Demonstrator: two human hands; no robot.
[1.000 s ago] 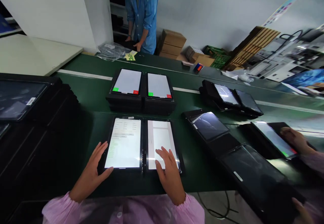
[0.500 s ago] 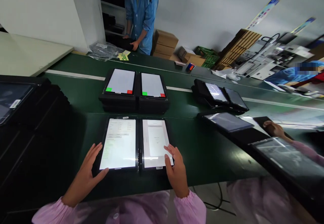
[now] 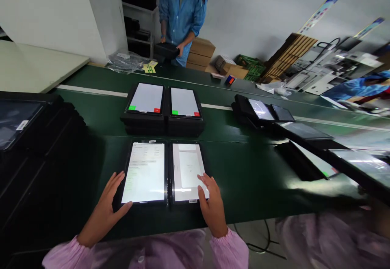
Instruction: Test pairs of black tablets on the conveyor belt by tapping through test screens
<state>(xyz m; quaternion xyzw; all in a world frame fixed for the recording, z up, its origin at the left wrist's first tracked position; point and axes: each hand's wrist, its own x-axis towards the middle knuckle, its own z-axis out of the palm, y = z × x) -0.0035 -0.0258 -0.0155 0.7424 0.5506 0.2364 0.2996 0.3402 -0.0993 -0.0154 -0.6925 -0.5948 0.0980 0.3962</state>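
Left hand: the left hand (image 3: 105, 210) is spread wide with thumb well apart, gripping nothing; it lies along the left tablet's near left corner.
Right hand: the right hand (image 3: 212, 204) is loosely curled, fingers parted, with hold of nothing; its fingertips are over the right tablet's lower right part, touching or just above, I cannot tell.
Front tray: the black front tray (image 3: 168, 175) lies on the green bench (image 3: 240, 179) before the person, the left tablet (image 3: 144, 175) and right tablet (image 3: 188, 171) side by side in it, both screens lit.
Rear stack: just beyond, the rear stack (image 3: 143, 126) of black trays bears two white-screened tablets, each with green and red corners.
Left stack: the left stack (image 3: 36, 171) of black trays has a dark tablet (image 3: 18, 121) on top.
Far right stack: the far right stack (image 3: 241, 111) holds two tablets.
Right side: a tilted tray (image 3: 331, 144) with two tablets hangs over a lower tray (image 3: 292, 161) containing a lit tablet (image 3: 315, 159).
Background: cartons (image 3: 202, 49) and a green crate (image 3: 250, 67), contents too small to tell.
Across the bench: a person in blue (image 3: 179, 13) holds a black object (image 3: 166, 51).
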